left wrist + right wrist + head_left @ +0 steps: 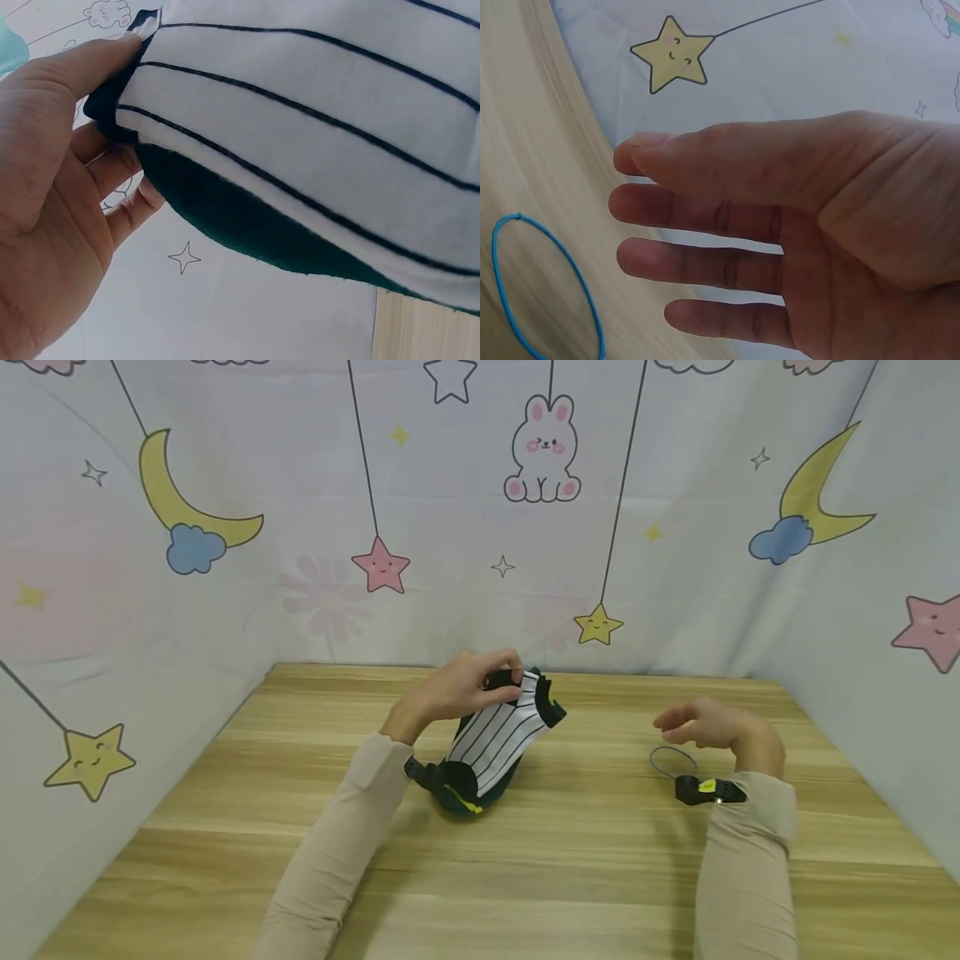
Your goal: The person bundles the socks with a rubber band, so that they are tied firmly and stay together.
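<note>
Slanting over the worktop (592, 877), a striped garment (491, 739) is pinched at its dark edge between the thumb and fingers of the left hand (467, 685). White cloth with thin dark lines is shown on its upper face, and a dark green layer is seen beneath; yellow trim is visible at its 2 ends. The right hand (708, 724) is held well apart, its fingers extended and slightly spread. Near it, 1 blue loop (517, 217) is seen against the worktop. At the wrists, 2 black devices (690, 791) are worn. Behind, 2 crescent moons (161, 485) are printed on a pale backdrop (450, 502).
</note>
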The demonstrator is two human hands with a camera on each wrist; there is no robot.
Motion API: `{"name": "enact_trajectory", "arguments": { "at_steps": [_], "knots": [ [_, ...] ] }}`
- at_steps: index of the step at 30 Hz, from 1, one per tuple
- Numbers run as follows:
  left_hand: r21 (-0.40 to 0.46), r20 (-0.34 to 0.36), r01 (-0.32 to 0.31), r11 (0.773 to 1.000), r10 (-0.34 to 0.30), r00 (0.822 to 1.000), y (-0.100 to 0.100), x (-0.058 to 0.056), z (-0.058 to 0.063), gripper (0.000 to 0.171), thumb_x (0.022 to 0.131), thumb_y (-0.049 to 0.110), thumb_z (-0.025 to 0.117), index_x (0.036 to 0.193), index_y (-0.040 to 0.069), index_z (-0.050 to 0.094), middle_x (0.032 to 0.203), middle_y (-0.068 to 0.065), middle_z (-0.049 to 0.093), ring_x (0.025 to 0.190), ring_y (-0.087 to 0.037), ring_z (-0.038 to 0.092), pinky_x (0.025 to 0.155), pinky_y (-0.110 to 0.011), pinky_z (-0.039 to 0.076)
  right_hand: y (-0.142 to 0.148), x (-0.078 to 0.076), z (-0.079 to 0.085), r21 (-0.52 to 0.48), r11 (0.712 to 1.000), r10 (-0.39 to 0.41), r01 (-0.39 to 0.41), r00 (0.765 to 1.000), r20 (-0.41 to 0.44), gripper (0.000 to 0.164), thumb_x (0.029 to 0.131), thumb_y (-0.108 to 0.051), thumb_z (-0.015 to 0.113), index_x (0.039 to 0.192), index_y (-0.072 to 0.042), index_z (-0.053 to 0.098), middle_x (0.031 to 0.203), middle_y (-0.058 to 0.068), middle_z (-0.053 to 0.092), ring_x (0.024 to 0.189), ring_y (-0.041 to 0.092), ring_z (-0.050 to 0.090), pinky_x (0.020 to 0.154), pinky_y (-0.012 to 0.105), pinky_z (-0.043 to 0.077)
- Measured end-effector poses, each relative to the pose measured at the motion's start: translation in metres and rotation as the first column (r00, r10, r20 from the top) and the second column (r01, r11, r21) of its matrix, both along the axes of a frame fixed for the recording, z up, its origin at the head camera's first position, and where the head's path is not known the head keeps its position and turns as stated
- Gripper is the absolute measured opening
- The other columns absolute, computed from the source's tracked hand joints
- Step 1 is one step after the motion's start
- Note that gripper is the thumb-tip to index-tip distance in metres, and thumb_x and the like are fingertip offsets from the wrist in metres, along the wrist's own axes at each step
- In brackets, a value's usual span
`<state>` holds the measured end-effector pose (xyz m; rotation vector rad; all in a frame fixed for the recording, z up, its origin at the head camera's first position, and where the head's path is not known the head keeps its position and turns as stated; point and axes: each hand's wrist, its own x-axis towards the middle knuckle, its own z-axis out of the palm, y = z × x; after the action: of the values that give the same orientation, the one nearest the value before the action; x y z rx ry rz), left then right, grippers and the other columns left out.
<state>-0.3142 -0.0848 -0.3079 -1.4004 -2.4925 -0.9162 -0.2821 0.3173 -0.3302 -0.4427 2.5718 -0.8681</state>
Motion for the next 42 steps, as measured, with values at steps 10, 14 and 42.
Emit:
{"name": "enact_trajectory", "arguments": {
  "at_steps": [10, 14, 42],
  "knots": [
    [0.001, 0.022, 0.012, 1.0, -0.012, 1.0, -0.001, 0.0, 0.0, 0.011, 0.1, 0.022, 0.064, 0.106, 0.018, 0.055, 0.077, 0.002, 0.053, 0.057, -0.007, 0.04, 0.058, -0.026, 0.038, 0.01, -0.001, -0.015, 0.008, 1.0, -0.016, 0.016, 1.0, 0.009, 0.043, 0.097, -0.012, 0.062, 0.133, 0.01, 0.054, 0.133, 0.028, 0.057, 0.122, 0.044, 0.053, 0.097, 0.061, 0.043],
    [0.0, 0.02, 0.017, 1.0, -0.017, 1.0, 0.0, 0.0, 0.001, 0.011, 0.1, 0.022, 0.064, 0.107, 0.018, 0.055, 0.075, 0.003, 0.051, 0.056, -0.007, 0.039, 0.058, -0.026, 0.038, 0.011, -0.004, -0.016, 0.031, 0.999, 0.008, -0.009, 0.999, 0.042, 0.045, 0.099, -0.012, 0.061, 0.135, 0.012, 0.05, 0.134, 0.03, 0.055, 0.122, 0.046, 0.053, 0.096, 0.062, 0.044],
    [-0.018, 0.016, 0.017, 1.0, -0.017, 1.0, -0.001, -0.002, 0.001, 0.012, 0.1, 0.023, 0.064, 0.107, 0.019, 0.056, 0.076, 0.004, 0.054, 0.057, -0.008, 0.037, 0.059, -0.027, 0.037, 0.002, -0.005, -0.039, -0.122, 0.954, -0.243, 0.276, 0.942, 0.231, 0.028, 0.089, 0.002, 0.065, 0.113, 0.002, 0.049, 0.078, 0.002, 0.045, 0.069, 0.015, 0.045, 0.063, 0.026, 0.038]
  ]
}}
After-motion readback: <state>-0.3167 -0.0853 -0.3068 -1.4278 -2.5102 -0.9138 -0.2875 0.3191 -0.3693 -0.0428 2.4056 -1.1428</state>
